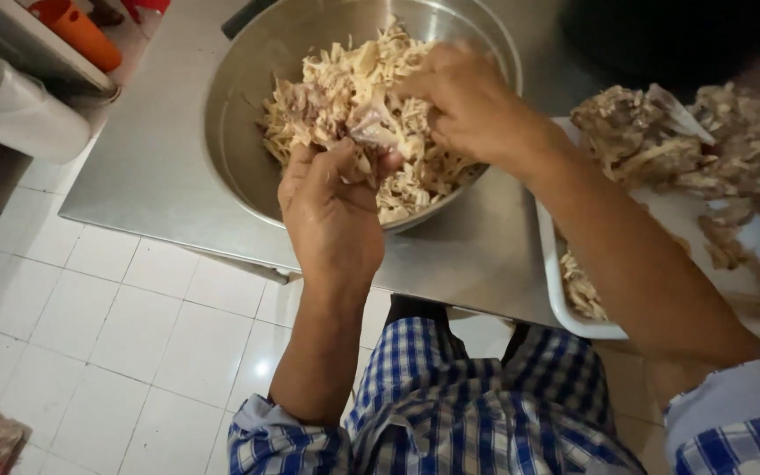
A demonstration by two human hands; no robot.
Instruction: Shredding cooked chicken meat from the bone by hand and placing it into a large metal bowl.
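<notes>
A large steel bowl [230, 114] on a steel table holds a heap of pale shredded meat [345, 79]. Over the bowl's near side, my left hand [332, 211] and my right hand [468, 101] both grip one piece of cooked meat [373, 127], pinched between their fingers. My right forearm reaches in from the lower right, across the tray's near corner.
A white tray [551, 290] at the right holds brown cooked carcass pieces [714, 149] and bits of meat. The steel table [151, 149] ends above a white tiled floor [116, 325]. An orange cup [81, 31] and a white roll [19, 110] sit at the upper left.
</notes>
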